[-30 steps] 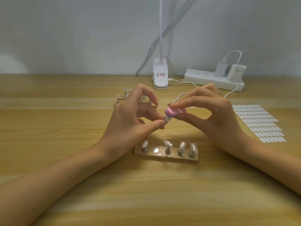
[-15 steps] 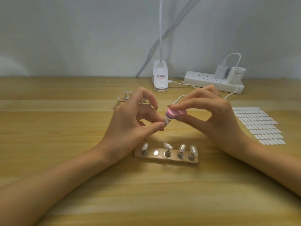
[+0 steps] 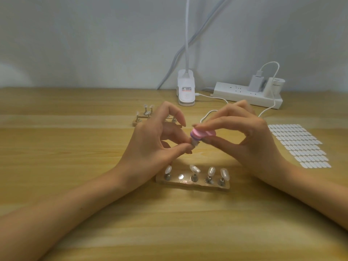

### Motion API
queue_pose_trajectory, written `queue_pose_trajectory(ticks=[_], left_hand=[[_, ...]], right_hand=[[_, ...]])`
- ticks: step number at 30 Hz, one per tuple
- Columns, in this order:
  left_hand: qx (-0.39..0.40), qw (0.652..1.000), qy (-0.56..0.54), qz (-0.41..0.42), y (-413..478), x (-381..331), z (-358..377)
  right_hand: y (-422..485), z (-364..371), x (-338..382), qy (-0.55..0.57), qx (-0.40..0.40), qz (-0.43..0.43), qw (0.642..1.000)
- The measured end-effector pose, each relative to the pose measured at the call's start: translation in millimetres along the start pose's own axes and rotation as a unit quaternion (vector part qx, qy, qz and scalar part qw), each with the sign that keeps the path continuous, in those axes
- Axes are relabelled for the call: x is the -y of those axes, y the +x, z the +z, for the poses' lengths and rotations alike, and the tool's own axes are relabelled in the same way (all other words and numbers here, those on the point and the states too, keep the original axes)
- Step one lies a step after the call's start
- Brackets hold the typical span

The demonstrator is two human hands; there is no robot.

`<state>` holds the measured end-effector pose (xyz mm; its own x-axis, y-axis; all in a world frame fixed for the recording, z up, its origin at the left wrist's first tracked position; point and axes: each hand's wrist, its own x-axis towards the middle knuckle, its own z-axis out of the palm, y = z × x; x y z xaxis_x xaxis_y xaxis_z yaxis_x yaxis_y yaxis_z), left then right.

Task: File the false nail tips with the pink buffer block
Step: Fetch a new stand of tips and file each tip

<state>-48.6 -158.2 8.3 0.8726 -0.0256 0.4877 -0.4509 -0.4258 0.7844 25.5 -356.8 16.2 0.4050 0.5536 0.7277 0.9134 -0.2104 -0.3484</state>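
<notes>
Over the wooden stand (image 3: pixel 199 186) on the tabletop (image 3: pixel 71 151), a false nail tip (image 3: pixel 194 143), seemingly mounted on a small peg, is pinched by the left hand (image 3: pixel 150 146). The pink buffer block (image 3: pixel 202 133) is laid against it, gripped by the right hand (image 3: pixel 250 140). Four mounted tips (image 3: pixel 211 171) are seen upright on the stand.

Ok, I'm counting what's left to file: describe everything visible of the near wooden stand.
The near wooden stand is a pale flat strip on the table, nearer the camera than the left hand and right hand, touched by neither. Five metal mounts in a row: four carry posts topped with clear nail tips; the second from left is bare.
</notes>
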Motion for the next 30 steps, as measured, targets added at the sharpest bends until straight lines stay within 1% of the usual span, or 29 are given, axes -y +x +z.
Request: queue_pose_trajectory(ticks=[3,6,10,13,14,17,21,25,28,30], left_hand=[[0.004,1.000,0.006,0.009,-0.2,-0.3,0.9],[0.002,1.000,0.003,0.003,0.3,0.1,0.9],[0.005,1.000,-0.004,0.010,0.1,-2.1,0.8],[0.004,1.000,-0.009,0.002,-0.5,-0.2,0.3],[0.004,1.000,-0.006,0.007,-0.6,0.3,0.4],[0.010,1.000,-0.004,0.020,-0.1,0.4,1.3],[0.009,1.000,-0.025,0.006,0.2,0.6,0.8],[0.014,0.999,-0.023,0.018,0.6,-0.7,1.3],[0.009,0.999,-0.032,0.003,0.4,0.0,0.3],[0.010,1.000,-0.028,0.010,-0.5,1.0,0.2]], right_hand=[[-1.4,1.2,0.4,-0.003,0.016,-0.027,1.000],[-0.4,0.1,-0.8,-0.009,0.004,-0.011,1.000],[-1.6,3.3,2.0,-0.012,0.023,-0.044,0.999],[0.5,0.4,-1.1,-0.011,0.003,0.002,1.000],[0.2,0.3,-0.7,-0.010,0.002,0.002,1.000],[-1.6,2.9,2.7,-0.011,0.027,-0.040,0.999],[0.1,-0.3,-0.9,-0.020,0.002,-0.010,1.000],[-1.2,2.5,1.4,-0.012,0.028,-0.043,0.999],[0.1,-0.3,-3.6,-0.015,0.005,-0.001,1.000],[-1.1,-0.2,-4.9,-0.017,0.000,0.002,1.000]])
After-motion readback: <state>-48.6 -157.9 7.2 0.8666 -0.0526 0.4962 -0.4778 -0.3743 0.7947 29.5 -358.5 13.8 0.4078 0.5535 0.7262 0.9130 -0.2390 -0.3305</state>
